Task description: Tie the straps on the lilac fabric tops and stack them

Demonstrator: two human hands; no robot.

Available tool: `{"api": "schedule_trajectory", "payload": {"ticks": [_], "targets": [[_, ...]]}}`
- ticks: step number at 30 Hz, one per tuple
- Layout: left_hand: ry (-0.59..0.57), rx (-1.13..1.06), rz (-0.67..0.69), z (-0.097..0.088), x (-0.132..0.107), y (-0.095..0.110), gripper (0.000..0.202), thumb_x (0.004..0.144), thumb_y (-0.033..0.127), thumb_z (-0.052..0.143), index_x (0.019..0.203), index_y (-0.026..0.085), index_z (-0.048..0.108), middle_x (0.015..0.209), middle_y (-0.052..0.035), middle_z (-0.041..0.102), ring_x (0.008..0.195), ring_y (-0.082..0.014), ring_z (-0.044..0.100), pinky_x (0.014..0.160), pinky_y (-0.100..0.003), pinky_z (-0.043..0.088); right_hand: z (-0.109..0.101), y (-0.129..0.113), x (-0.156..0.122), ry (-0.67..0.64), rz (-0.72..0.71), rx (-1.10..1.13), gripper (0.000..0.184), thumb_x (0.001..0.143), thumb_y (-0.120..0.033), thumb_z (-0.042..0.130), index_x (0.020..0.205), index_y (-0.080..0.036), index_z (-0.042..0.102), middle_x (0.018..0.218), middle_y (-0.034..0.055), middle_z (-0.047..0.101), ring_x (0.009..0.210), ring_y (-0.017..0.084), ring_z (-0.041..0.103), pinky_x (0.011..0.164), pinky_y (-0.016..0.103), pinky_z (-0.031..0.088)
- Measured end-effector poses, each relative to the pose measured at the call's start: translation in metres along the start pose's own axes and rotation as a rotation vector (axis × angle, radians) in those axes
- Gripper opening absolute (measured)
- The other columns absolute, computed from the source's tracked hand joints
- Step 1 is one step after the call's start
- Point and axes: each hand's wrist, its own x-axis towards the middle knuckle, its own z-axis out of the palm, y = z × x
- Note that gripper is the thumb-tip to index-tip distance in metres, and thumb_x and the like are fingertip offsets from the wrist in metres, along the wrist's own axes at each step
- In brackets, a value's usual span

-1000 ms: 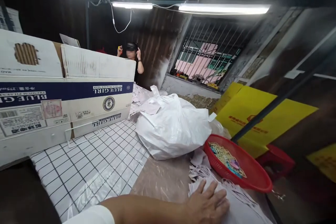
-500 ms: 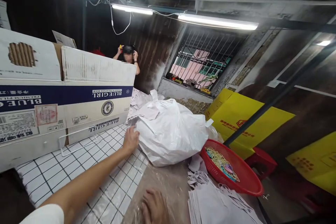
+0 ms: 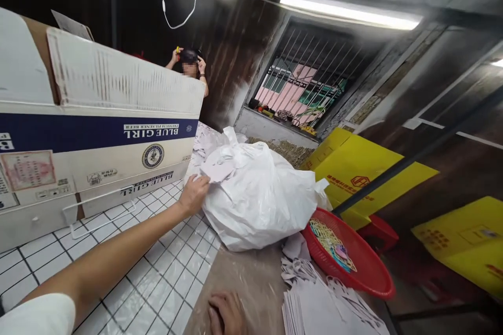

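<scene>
My left hand (image 3: 194,193) reaches out over the tiled tabletop (image 3: 157,277) to the near left side of a bulging white plastic bag (image 3: 259,199). Its fingers are pinched on the bag's edge, just under a white paper piece (image 3: 216,170) lying on top. My right hand (image 3: 226,315) lies low at the frame's bottom, fingers flat on the clear plastic sheet (image 3: 251,277) that covers the brown table. A stack of white cut paper pieces (image 3: 322,309) lies just right of that hand.
A large Blue Girl cardboard box (image 3: 98,141) stands at the left. A red basket (image 3: 353,261) of coloured clips sits right of the bag. Yellow boards (image 3: 365,172) and a red stool (image 3: 373,230) stand beyond. Another person (image 3: 190,68) stands behind the box, hands raised to the head.
My right hand left the paper stack and came back to the plastic sheet. My left arm came into view, reached the bag and now pinches its edge slightly higher.
</scene>
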Motion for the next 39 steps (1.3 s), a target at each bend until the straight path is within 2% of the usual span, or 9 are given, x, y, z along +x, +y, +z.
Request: {"api": "schedule_trajectory", "payload": {"ticks": [3, 7, 10, 13, 17, 20, 25, 30, 39], "targets": [[-0.062, 0.047, 0.316, -0.018, -0.057, 0.011, 0.026, 0.090, 0.004, 0.046, 0.087, 0.017, 0.068, 0.103, -0.0089, 0.069, 0.089, -0.0203, 0.061, 0.087, -0.039, 0.044, -0.016, -0.017, 0.007, -0.079, 0.012, 0.102, 0.018, 0.095, -0.015, 0.048, 0.095, -0.022, 0.064, 0.086, 0.0048, 0.069, 0.079, 0.019, 0.066, 0.072, 0.030, 0.054], [-0.279, 0.044, 0.691, -0.047, -0.147, 0.027, 0.018, 0.083, 0.013, 0.064, 0.066, 0.017, 0.059, 0.074, -0.0053, 0.061, 0.075, -0.0210, 0.053, 0.068, -0.038, 0.036, -0.035, -0.036, 0.019, -0.127, 0.069, 0.192, 0.018, 0.097, -0.017, 0.048, 0.097, -0.021, 0.065, 0.085, 0.0052, 0.068, 0.080, 0.017, 0.065, 0.072, 0.028, 0.052], [-0.422, -0.055, 0.791, -0.064, -0.203, 0.041, 0.023, 0.081, 0.016, 0.068, 0.062, 0.017, 0.055, 0.069, -0.0043, 0.057, 0.072, -0.0196, 0.049, 0.067, -0.038, 0.033, -0.040, -0.055, 0.036, -0.124, 0.113, 0.225, 0.018, 0.098, -0.018, 0.048, 0.100, -0.020, 0.065, 0.087, 0.0054, 0.067, 0.082, 0.017, 0.064, 0.073, 0.028, 0.051], [-0.482, -0.122, 0.751, -0.074, -0.234, 0.051, 0.022, 0.083, 0.015, 0.065, 0.064, 0.017, 0.056, 0.071, -0.0049, 0.057, 0.071, -0.0193, 0.048, 0.066, -0.037, 0.032, -0.023, -0.074, 0.057, -0.165, 0.110, 0.224, 0.015, 0.096, -0.025, 0.053, 0.104, -0.020, 0.064, 0.094, 0.0063, 0.067, 0.089, 0.019, 0.062, 0.080, 0.031, 0.051], [-0.511, -0.136, 0.664, -0.078, -0.245, 0.051, 0.018, 0.085, 0.012, 0.062, 0.069, 0.017, 0.056, 0.076, -0.0057, 0.058, 0.073, -0.0203, 0.049, 0.064, -0.036, 0.032, 0.017, -0.086, 0.077, -0.275, 0.196, 0.066, 0.031, 0.087, -0.036, 0.065, 0.112, -0.019, 0.062, 0.104, 0.0106, 0.065, 0.099, 0.025, 0.058, 0.086, 0.038, 0.049], [-0.534, -0.149, 0.619, -0.079, -0.250, 0.043, 0.014, 0.086, 0.012, 0.060, 0.074, 0.017, 0.056, 0.081, -0.0066, 0.060, 0.075, -0.0211, 0.051, 0.065, -0.035, 0.035, 0.028, -0.082, 0.079, -0.434, 0.294, 0.068, 0.014, 0.086, -0.031, 0.062, 0.093, -0.019, 0.064, 0.085, 0.0058, 0.065, 0.082, 0.021, 0.059, 0.075, 0.033, 0.047], [-0.574, -0.324, 0.467, -0.088, -0.260, 0.034, 0.025, 0.080, 0.002, 0.053, 0.098, 0.017, 0.060, 0.116, -0.0115, 0.064, 0.090, -0.0216, 0.058, 0.076, -0.034, 0.047, -0.022, -0.058, 0.057, -0.373, 0.577, 0.206, 0.023, 0.087, -0.043, 0.056, 0.086, -0.020, 0.059, 0.068, -0.0008, 0.059, 0.063, 0.017, 0.055, 0.060, 0.027, 0.041], [-0.536, -0.600, 0.387, -0.093, -0.255, 0.031, 0.038, 0.090, 0.008, 0.046, 0.125, 0.022, 0.055, 0.137, -0.0121, 0.056, 0.111, -0.0192, 0.060, 0.089, -0.029, 0.053, -0.077, -0.040, 0.006, -0.420, 0.806, 0.044, 0.025, 0.083, -0.046, 0.056, 0.083, -0.021, 0.056, 0.062, -0.0018, 0.056, 0.058, 0.017, 0.054, 0.056, 0.027, 0.039], [-0.264, -0.125, 0.181, -0.049, -0.256, 0.008, 0.036, 0.097, 0.032, 0.048, 0.130, 0.021, 0.058, 0.132, -0.0109, 0.063, 0.128, -0.0319, 0.052, 0.100, -0.048, 0.045, -0.066, -0.050, -0.026, -0.242, 0.690, -0.057, 0.027, 0.091, -0.042, 0.048, 0.087, -0.019, 0.062, 0.071, 0.0019, 0.060, 0.061, 0.016, 0.056, 0.061, 0.027, 0.044]]}}
